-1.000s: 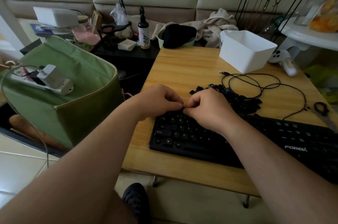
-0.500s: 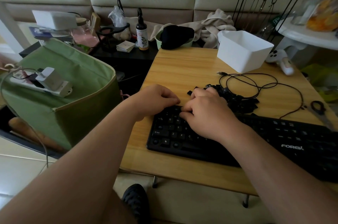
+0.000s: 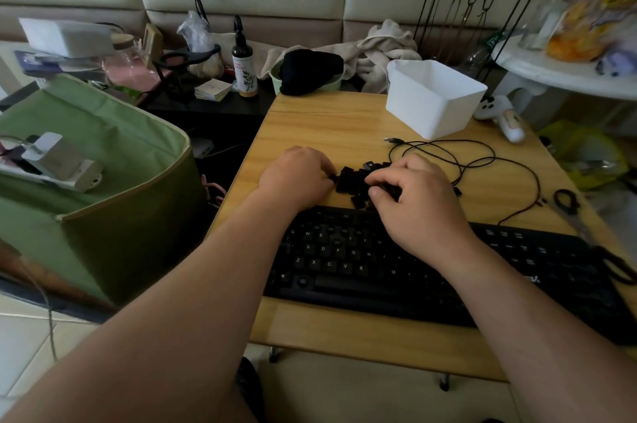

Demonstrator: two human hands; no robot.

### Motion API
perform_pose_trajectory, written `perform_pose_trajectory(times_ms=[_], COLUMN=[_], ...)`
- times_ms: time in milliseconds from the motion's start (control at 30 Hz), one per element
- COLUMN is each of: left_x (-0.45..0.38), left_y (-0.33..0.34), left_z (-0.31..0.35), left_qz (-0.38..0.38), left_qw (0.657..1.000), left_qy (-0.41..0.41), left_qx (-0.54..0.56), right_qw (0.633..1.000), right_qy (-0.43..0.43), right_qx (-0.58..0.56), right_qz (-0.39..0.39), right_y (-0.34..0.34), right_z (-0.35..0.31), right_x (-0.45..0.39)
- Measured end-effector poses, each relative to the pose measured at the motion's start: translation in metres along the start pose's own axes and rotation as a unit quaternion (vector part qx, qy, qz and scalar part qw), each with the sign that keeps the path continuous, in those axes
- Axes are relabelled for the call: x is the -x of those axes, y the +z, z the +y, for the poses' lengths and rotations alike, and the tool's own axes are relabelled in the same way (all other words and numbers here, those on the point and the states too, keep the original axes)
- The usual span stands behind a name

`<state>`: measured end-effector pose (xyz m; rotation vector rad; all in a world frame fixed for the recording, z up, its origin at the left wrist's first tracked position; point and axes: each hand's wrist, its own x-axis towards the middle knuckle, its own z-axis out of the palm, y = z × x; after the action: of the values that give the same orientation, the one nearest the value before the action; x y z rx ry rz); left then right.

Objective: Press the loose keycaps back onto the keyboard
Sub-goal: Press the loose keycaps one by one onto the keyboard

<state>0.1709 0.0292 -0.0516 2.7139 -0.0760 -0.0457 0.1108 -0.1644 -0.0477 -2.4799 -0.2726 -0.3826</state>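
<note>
Both hands moved off keyboard (image 3: pixel 379 267) into keycap pile (image 3: pixel 355 181), left hand (image 3: pixel 296 177) and right hand (image 3: pixel 413 195) curled, grip unclear

Both hands are in the pile of loose black keycaps (image 3: pixel 356 181) on the wooden table (image 3: pixel 320 127), just behind the black keyboard (image 3: pixel 344 260). Left hand (image 3: pixel 296 177) has its fingers curled at the pile's left edge, right hand (image 3: pixel 418 201) is curled over the right side, can't tell if either actually holds one. White bin (image 3: pixel 432 98) and a tangled black cable (image 3: pixel 458 160) sit further back.
</note>
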Motion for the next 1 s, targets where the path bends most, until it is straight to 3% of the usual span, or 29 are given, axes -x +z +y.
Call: perform_pose_trajectory(times_ms=[133, 300, 467, 600, 1000], left_x=[0.005, 0.034, 0.054, 0.056, 0.057], left_y=[-0.007, -0.021, -0.028, -0.028, -0.028], left_z=[0.0, 0.011, 0.023, 0.021, 0.023], left_qz=[-0.002, -0.048, -0.096, -0.111, -0.117], left_qw=[1.0, 0.969, 0.928, 0.912, 0.906], left_qy=[-0.001, 0.023, 0.064, 0.075, 0.063], left_qx=[0.016, 0.241, 0.355, 0.387, 0.402], right_qw=[0.999, 0.995, 0.988, 0.983, 0.984], right_qy=[-0.01, -0.046, -0.094, -0.111, -0.098], right_qx=[-0.035, -0.089, -0.114, -0.111, -0.095], right_qz=[0.017, 0.022, 0.044, 0.094, 0.111], right_y=[-0.008, -0.015, -0.014, -0.017, -0.021], right_z=[0.004, -0.005, -0.013, -0.014, -0.017], right_x=[-0.001, -0.001, 0.001, 0.003, 0.01])
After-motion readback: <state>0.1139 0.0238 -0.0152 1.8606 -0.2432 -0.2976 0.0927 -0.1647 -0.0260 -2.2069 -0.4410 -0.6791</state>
